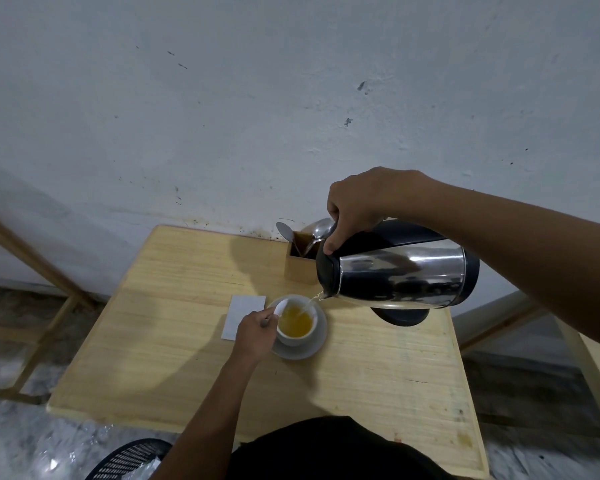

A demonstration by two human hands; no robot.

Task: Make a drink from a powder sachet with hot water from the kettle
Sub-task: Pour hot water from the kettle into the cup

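A steel kettle (400, 277) with a black handle and lid is tipped to the left over the table, and my right hand (357, 206) grips its handle from above. A thin stream of water runs from the spout into a white cup (297, 336) that holds yellow liquid. The cup stands on a white saucer (317, 344). My left hand (255, 332) rests against the cup's left side and pinches a spoon handle (265, 322) whose bowl dips into the drink. A white sachet (243, 315) lies flat just left of the saucer, partly under my left hand.
A wooden holder (297, 268) with two spoons (286, 232) stands at the back of the wooden table (174, 358), behind the kettle. Wooden frames stand left and right of the table. A black perforated basket (129, 459) sits on the floor at the lower left.
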